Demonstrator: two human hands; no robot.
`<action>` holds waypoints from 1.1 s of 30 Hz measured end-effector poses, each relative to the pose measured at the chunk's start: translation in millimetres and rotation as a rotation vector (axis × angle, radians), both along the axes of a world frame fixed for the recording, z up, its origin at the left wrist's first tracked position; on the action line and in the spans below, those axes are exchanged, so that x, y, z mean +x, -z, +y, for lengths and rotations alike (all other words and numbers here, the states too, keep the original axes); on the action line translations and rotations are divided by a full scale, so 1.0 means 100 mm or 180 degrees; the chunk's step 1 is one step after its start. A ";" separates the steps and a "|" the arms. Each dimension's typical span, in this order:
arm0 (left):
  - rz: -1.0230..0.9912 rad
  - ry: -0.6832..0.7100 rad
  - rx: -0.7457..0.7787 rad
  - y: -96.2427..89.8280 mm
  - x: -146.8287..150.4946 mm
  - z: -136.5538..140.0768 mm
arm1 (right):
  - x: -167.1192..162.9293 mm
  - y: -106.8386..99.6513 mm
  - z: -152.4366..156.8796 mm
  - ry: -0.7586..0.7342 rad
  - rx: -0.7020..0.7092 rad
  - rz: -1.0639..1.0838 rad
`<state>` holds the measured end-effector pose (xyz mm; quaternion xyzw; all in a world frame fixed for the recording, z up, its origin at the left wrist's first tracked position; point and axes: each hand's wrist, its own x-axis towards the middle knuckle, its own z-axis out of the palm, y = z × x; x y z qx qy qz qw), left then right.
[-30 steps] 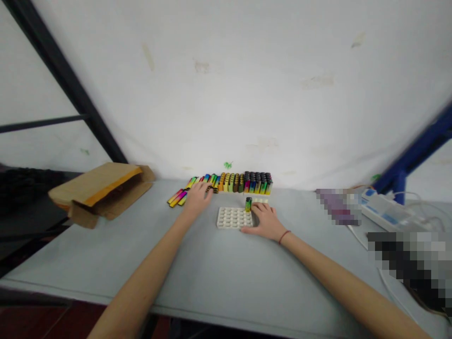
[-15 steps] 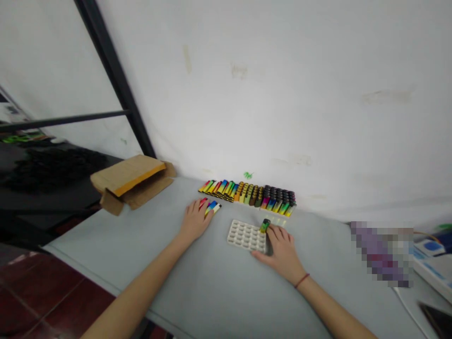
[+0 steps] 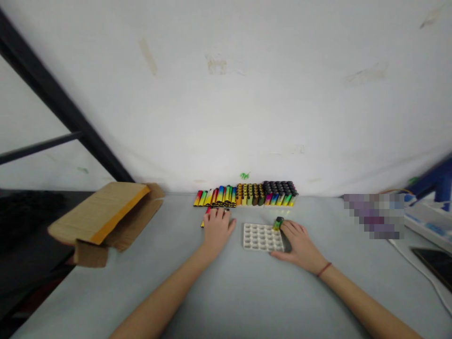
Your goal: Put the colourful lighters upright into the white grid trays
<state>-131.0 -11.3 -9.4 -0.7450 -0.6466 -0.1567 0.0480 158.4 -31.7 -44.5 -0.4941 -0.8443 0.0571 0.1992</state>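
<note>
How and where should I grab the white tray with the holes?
Probably pinch the white tray by its left edge, coming from the left: it lies flat with that edge free, while the right hand and a lighter occupy its right end.

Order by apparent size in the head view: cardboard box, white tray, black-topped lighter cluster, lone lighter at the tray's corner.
1. Cardboard box
2. White tray and black-topped lighter cluster, too alike to rank
3. Lone lighter

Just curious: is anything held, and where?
The right hand holds the white rectangular gridded tray by its right edge; whether the left hand grips anything is hidden.
</note>
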 end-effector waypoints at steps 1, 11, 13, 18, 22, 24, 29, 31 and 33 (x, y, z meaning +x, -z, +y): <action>0.0030 0.0049 -0.0078 -0.03 0.03 0.01 | 0.00 -0.01 0.00 0.0004 -0.0009 0.0000; 0.0466 -0.0385 -0.0946 -0.30 0.28 0.10 | -0.05 -0.10 0.06 -0.0041 0.0049 0.0000; 0.0448 -0.0426 -0.0947 -0.28 0.31 0.15 | -0.06 -0.12 0.07 -0.0058 0.0028 -0.0005; -0.0419 -0.0264 -0.0540 -0.17 0.36 0.27 | 0.01 -0.11 0.12 -0.0218 -0.0106 0.0083; -0.2471 -0.0399 -0.0495 -0.13 0.44 0.32 | 0.07 -0.06 0.16 -0.0263 -0.0144 0.0248; -0.3591 -0.0363 -0.0735 -0.12 0.52 0.32 | 0.07 -0.06 0.17 -0.0245 -0.0124 0.0268; -0.5019 -0.0240 -0.0573 -0.18 0.65 0.29 | 0.03 -0.09 0.19 -0.0192 -0.0096 0.0229; -0.5208 -0.0181 -0.0291 -0.23 0.61 0.29 | 0.02 -0.10 0.20 -0.0218 -0.0124 0.0244; -0.5395 -0.0114 -0.0186 -0.26 0.54 0.30 | 0.01 -0.11 0.20 -0.0199 -0.0147 0.0250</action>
